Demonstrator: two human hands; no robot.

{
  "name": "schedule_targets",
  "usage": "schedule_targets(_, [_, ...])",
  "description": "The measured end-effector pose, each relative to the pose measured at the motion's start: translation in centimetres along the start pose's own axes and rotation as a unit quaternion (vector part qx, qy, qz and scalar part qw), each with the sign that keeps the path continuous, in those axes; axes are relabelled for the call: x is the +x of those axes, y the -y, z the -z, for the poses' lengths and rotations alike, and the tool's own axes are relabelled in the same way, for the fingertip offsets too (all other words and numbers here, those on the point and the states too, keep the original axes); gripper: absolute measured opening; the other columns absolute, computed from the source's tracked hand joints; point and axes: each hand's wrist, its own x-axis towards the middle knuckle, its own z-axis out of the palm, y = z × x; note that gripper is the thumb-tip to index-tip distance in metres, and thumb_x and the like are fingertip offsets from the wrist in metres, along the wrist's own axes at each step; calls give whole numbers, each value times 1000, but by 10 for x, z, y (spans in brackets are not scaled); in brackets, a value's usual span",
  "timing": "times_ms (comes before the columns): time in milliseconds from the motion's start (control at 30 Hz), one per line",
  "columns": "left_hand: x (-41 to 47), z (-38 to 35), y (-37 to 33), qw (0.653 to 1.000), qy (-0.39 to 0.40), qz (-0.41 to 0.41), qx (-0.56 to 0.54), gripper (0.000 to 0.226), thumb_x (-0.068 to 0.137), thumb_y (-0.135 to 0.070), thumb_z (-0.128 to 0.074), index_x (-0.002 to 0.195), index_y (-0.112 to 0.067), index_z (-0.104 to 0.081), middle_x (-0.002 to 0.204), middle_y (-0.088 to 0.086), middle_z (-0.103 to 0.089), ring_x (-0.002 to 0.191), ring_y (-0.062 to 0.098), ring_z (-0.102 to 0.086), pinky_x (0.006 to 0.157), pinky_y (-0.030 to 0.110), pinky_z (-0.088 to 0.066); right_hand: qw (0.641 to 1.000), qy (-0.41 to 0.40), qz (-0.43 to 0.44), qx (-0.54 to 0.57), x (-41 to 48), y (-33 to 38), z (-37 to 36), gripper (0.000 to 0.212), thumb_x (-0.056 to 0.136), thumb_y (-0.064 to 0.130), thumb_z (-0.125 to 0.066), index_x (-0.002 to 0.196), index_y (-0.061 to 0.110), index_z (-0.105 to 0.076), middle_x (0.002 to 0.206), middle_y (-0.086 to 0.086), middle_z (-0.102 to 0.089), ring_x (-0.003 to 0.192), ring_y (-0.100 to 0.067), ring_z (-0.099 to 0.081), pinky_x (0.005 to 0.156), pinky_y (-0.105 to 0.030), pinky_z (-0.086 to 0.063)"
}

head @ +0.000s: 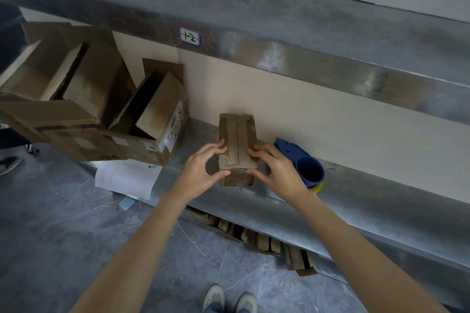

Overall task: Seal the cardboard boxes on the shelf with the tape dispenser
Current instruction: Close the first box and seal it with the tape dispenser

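Note:
A small brown cardboard box (237, 132) stands on the metal shelf (356, 185), its top flaps closed with tape running along the seam. My left hand (203, 170) grips its near left corner, fingers on top and thumb on the front face. My right hand (273, 168) grips the near right corner the same way. A blue tape dispenser (302, 162) with a yellowish tape roll lies on the shelf just right of my right hand, untouched.
Two larger open cardboard boxes (63, 99) (157, 119) sit at the shelf's left end. White paper sheets (127, 178) hang off the shelf edge below them. Flattened cardboard pieces (267, 241) lie under the shelf. A beige wall backs the shelf, and my shoes (229, 297) stand on the grey floor.

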Motion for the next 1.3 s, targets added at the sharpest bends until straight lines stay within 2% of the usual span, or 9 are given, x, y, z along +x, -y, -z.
schedule_targets(100, [1,-3,1,1000,-14,-4,-1,64,71,-33,-87,128,-14,-63,140,-11,-53,128,-9,-47,110,16,-37,1000,1,-16,2,1,6,1,60,81,41,-77,128,6,-63,125,-8,-59,112,-19,-60,90,-30,-54])
schedule_targets(200, [-1,-9,1,999,-48,-10,1,59,72,-31,-87,124,-12,-66,138,-9,-56,127,-2,-51,110,25,-42,999,-18,-27,-1,4,11,-4,53,78,33,-82,118,2,-67,117,-11,-61,102,-24,-65,83,-34,-58])
schedule_targets(267, [-2,-11,0,999,-53,-8,-1,58,73,-31,-87,123,-12,-66,138,-8,-56,128,0,-51,110,29,-43,999,-26,-33,5,3,12,-6,52,78,32,-82,118,2,-67,116,-11,-61,101,-23,-64,82,-34,-58])
schedule_targets(400, [-1,-10,-2,999,-54,0,-5,59,73,-40,-85,122,-13,-66,135,-8,-57,127,0,-52,107,32,-47,999,-30,-41,-5,2,17,-7,54,78,35,-82,118,2,-65,116,-10,-60,100,-21,-63,83,-23,-51])
schedule_targets(533, [-2,-11,-6,998,-55,16,-15,42,85,-27,-76,122,-13,-65,136,-10,-56,127,-2,-50,108,33,-46,998,-44,-51,1,4,22,-5,47,83,35,-79,115,4,-66,114,-7,-59,97,-17,-61,78,-18,-47])
schedule_targets(767, [-2,-20,-10,996,-90,29,-4,34,81,-10,-71,114,-13,-67,132,-13,-58,119,1,-57,102,26,-48,995,-64,-83,3,8,30,-13,34,84,24,-74,109,3,-66,110,-5,-58,88,-14,-60,70,-18,-48])
schedule_targets(900, [-1,-21,-7,996,-88,34,-3,32,85,-10,-68,117,-12,-69,132,-14,-59,117,1,-58,101,25,-48,992,-76,-96,17,8,31,-13,23,86,9,-71,107,0,-69,109,-8,-61,86,-12,-61,77,-6,-39])
schedule_targets(1033, [1,-15,-2,997,-66,31,-25,34,90,-6,-63,123,-13,-67,135,-13,-57,124,0,-54,107,26,-44,994,-68,-87,7,10,25,-10,20,90,3,-65,110,0,-70,109,-8,-61,91,-18,-64,82,-10,-40])
schedule_targets(1300, [-1,-15,4,996,-48,38,-63,38,92,1,-59,127,-13,-65,138,-10,-56,130,0,-49,111,34,-44,996,-45,-71,30,6,16,-5,25,95,8,-63,119,5,-69,114,-5,-60,103,-12,-58,84,-8,-38])
